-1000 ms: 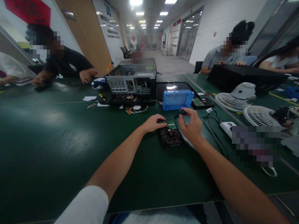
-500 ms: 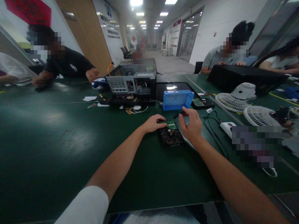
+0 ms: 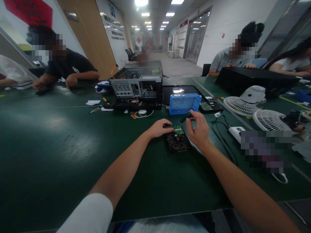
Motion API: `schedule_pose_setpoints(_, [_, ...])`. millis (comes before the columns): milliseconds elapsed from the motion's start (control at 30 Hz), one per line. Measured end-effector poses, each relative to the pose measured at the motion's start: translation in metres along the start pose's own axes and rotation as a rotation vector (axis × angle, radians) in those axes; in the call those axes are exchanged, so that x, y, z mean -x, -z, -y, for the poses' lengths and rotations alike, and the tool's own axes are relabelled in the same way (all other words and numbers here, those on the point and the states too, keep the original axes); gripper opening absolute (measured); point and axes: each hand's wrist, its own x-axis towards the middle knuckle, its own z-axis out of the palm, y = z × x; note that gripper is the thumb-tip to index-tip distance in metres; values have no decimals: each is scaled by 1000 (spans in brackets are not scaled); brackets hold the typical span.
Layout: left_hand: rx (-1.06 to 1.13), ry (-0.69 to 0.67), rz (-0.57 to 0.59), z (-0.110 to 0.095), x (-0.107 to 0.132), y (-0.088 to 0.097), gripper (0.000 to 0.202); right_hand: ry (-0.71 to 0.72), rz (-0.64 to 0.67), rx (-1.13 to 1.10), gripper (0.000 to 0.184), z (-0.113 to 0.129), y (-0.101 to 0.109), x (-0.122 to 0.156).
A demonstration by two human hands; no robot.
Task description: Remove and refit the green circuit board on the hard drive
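Note:
A black hard drive [image 3: 178, 142] lies flat on the green table [image 3: 60, 152], its green circuit board [image 3: 179, 130] at the far end. My left hand [image 3: 159, 127] rests on the drive's far left corner, fingers curled onto it. Just right of the drive is my right hand [image 3: 198, 129], raised a little, its fingers pinched round a small dark tool [image 3: 186, 117] whose shape I cannot make out.
A blue plastic bin [image 3: 184, 103] and an open computer case [image 3: 137, 86] stand beyond the drive. Another circuit board [image 3: 210, 106], black cables [image 3: 222, 136], a white power strip [image 3: 236, 132] and two white fans [image 3: 245, 100] lie to the right. Other people sit around the table.
My right hand has shifted slightly left and up with the small dark tool. My left hand stays on the drive. The person at far left has moved a hand along the table.

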Motion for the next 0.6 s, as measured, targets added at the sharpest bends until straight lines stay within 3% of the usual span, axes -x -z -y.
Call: schedule_pose_setpoints(600, [7,15,-2,3,-1,-1,42,-60,-19,14,37,-1,-2,2])
